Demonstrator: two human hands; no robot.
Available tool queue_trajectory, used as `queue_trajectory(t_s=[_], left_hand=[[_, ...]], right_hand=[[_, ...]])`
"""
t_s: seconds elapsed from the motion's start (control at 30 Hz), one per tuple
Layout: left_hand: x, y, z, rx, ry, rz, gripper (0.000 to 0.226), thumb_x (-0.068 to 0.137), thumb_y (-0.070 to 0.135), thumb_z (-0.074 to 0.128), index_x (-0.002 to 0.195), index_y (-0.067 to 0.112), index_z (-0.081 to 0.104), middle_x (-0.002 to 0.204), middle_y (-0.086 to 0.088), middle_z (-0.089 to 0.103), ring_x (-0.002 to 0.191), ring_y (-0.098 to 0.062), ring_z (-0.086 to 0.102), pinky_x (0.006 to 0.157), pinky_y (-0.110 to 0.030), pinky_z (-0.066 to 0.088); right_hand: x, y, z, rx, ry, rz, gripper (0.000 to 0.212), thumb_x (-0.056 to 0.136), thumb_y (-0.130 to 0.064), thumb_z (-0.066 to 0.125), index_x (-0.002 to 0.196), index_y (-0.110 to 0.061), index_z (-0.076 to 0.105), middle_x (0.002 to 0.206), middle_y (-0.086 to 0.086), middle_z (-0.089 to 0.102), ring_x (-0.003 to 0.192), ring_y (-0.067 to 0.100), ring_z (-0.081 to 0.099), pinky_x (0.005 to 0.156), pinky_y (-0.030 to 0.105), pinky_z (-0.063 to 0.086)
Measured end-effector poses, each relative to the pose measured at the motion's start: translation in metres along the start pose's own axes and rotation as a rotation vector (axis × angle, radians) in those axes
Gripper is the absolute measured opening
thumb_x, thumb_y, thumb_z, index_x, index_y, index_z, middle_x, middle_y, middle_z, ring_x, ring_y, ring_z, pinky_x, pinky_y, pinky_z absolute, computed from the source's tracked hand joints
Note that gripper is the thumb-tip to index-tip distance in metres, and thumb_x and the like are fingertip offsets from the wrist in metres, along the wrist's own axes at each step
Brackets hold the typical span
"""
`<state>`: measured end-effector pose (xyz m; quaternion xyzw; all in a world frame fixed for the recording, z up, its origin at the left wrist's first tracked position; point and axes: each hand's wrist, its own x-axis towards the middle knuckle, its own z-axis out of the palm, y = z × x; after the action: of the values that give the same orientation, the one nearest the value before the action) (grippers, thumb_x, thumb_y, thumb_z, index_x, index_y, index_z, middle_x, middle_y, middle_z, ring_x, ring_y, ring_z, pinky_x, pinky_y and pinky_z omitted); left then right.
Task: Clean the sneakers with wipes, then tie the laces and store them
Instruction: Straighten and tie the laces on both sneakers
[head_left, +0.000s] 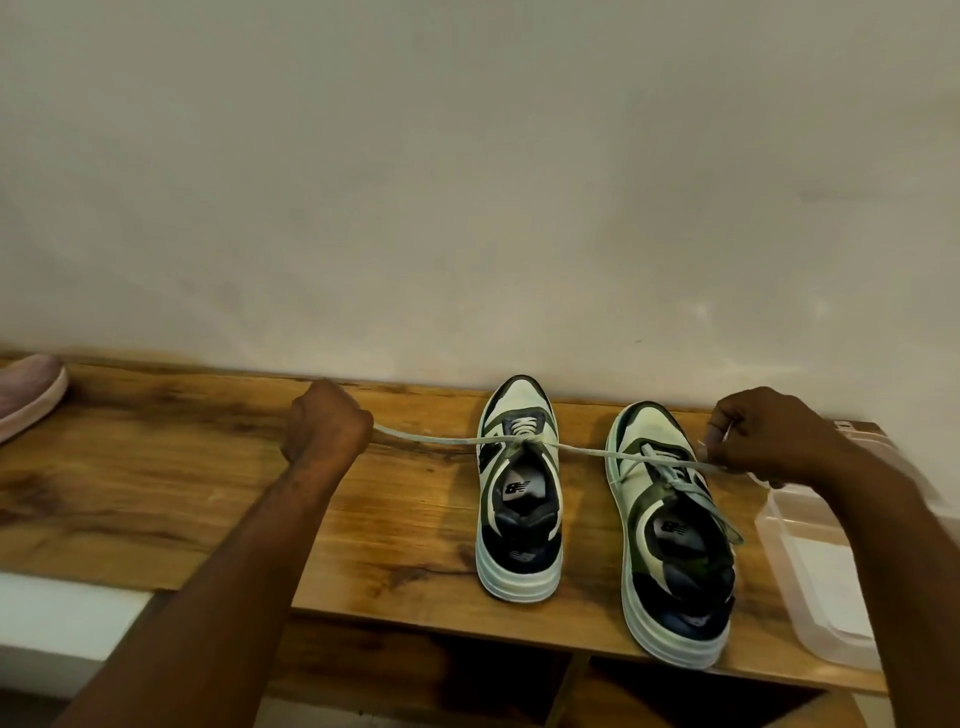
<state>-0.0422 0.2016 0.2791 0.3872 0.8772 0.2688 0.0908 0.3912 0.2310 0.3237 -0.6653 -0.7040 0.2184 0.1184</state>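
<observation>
Two green-and-white sneakers on a wooden shelf top, toes to the wall. Left hand fisted round one lace end; right hand pinching the other, both pulled taut across the left sneaker (first knot cinching at the eyelets). Right-hand lace crossing over the right sneaker, its own laces loose. Likely snags: catching those loose laces, dragging the light shoe sideways, or nudging the clear plastic box just beside the wrist.
</observation>
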Motion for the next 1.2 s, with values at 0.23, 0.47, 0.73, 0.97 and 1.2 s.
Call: queue_trajectory(t_s=[0.23,0.47,0.73,0.97,1.2], left_hand=[[-0.031,0.024,0.016,0.092,-0.205,0.332,0.010,0.085,0.027,0.080,0.094,0.025,0.076,0.098,0.004,0.073,0.090,-0.019,0.070,0.073,-0.030,0.052],[-0.068,0.051,0.046,-0.320,-0.461,0.556,0.015,0.086,0.016,0.082,0.092,0.029,0.078,0.096,0.009,0.076,0.082,-0.007,0.070,0.082,-0.040,0.062],[-0.067,0.046,0.053,-0.383,-0.458,0.531,0.007,0.090,0.018,0.079,0.087,0.023,0.075,0.088,0.006,0.075,0.072,-0.010,0.069,0.070,-0.035,0.060],[-0.064,0.048,0.042,-0.637,-0.686,0.222,0.012,0.094,0.010,0.072,0.083,0.007,0.072,0.064,-0.005,0.061,0.048,-0.016,0.048,0.048,-0.026,0.039],[-0.062,0.050,0.045,-0.671,-0.702,0.119,0.022,0.084,0.023,0.085,0.083,0.002,0.080,0.070,-0.008,0.064,0.064,-0.023,0.037,0.046,-0.024,0.021]], right_hand=[[0.003,-0.034,0.021,-0.300,0.255,-0.065,0.025,0.070,-0.053,0.083,0.073,-0.032,0.069,0.082,-0.010,0.070,0.081,0.018,0.065,0.067,0.031,0.050],[-0.007,-0.108,0.061,0.031,0.104,-0.357,0.030,0.069,-0.065,0.082,0.080,-0.038,0.076,0.080,-0.019,0.073,0.079,-0.002,0.066,0.071,0.031,0.057],[0.002,-0.115,0.086,0.065,0.112,-0.428,0.013,0.070,-0.036,0.089,0.079,-0.034,0.079,0.077,-0.017,0.073,0.073,0.001,0.066,0.069,0.037,0.060],[0.008,-0.104,0.084,0.031,0.153,-0.483,0.008,0.081,-0.033,0.083,0.089,-0.036,0.081,0.083,-0.018,0.074,0.067,-0.004,0.058,0.064,0.026,0.051],[0.003,-0.102,0.077,-0.267,0.244,-0.577,0.018,0.084,-0.024,0.071,0.096,-0.035,0.078,0.093,-0.010,0.066,0.086,0.015,0.061,0.064,0.029,0.044]])
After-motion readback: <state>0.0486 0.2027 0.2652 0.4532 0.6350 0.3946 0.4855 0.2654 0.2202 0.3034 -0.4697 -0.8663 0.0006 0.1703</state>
